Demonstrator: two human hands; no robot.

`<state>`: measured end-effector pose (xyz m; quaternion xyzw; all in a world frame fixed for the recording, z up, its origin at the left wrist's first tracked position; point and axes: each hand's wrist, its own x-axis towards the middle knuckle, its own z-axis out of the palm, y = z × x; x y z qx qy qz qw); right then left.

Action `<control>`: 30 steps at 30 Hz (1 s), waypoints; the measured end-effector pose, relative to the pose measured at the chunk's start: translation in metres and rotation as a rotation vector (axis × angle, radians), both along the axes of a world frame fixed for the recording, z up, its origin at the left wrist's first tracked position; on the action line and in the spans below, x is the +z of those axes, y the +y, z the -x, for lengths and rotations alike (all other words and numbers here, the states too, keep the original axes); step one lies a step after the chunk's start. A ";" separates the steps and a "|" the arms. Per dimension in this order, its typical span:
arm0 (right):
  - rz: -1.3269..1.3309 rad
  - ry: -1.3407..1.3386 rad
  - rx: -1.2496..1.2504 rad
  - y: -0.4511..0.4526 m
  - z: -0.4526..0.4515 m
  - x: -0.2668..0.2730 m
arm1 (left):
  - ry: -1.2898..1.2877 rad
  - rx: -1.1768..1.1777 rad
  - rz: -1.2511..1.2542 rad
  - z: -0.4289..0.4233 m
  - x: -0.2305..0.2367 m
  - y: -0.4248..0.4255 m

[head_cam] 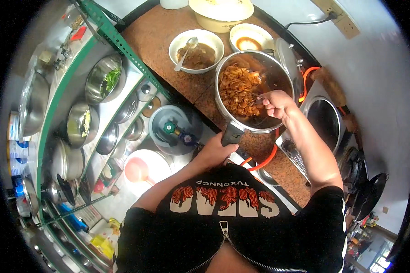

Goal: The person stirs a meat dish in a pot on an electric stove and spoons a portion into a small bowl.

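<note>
A metal pressure cooker pot [287, 76] stands uncovered near the counter's front edge. Reddish-brown sliced food [241, 87] in dark liquid fills much of it. My left hand [217, 150] grips the pot's black handle [233, 133] at the near side. Over the pot's right part, my right hand [276, 104] holds a thin metal utensil [254, 94]; its far end is in the food, so I cannot tell its kind. Beyond the pot's left rim sits a white bowl [172, 51] of brown food with a metal spoon [184, 56] in it.
Behind the pot are a sauce-stained bowl [237, 32] and a cream enamel basin [208, 22]. The pot lid [287, 56] leans at right, near an induction cooker [323, 119] and an orange hose [268, 158]. A gas cylinder [160, 136] and a green-framed shelf [59, 85] stand at left.
</note>
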<state>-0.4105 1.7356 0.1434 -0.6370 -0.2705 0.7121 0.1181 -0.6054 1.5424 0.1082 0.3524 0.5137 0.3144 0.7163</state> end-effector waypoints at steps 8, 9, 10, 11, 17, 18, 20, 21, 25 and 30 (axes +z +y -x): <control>-1.138 -1.079 0.850 -0.029 -0.007 0.027 | -0.041 -0.026 -0.007 0.003 -0.001 0.000; -1.137 -1.081 0.851 -0.032 -0.009 0.031 | -0.043 -0.026 -0.007 0.002 -0.002 -0.001; -1.260 -1.151 0.933 -0.033 -0.012 0.034 | -0.049 -0.028 -0.018 0.002 -0.002 -0.001; -1.384 -1.219 1.015 -0.035 -0.014 0.037 | -0.055 -0.030 -0.028 0.002 -0.002 -0.001; -1.577 -1.267 0.930 -0.026 -0.009 0.042 | -0.032 -0.036 -0.024 0.002 0.004 0.000; -1.628 -1.209 0.929 -0.021 -0.006 0.037 | -0.030 -0.039 -0.025 0.002 0.002 0.000; -1.694 -1.208 1.016 -0.010 0.001 0.028 | -0.015 -0.030 -0.030 0.001 -0.003 -0.001; -1.697 -1.204 1.010 -0.001 0.004 0.018 | -0.009 -0.030 -0.031 0.002 -0.004 -0.001; -1.639 -1.254 1.162 0.017 0.014 -0.001 | 0.050 -0.034 -0.094 0.001 -0.007 0.000; -1.507 -1.167 1.224 0.032 0.014 -0.011 | 0.019 -0.020 -0.064 0.000 -0.008 -0.002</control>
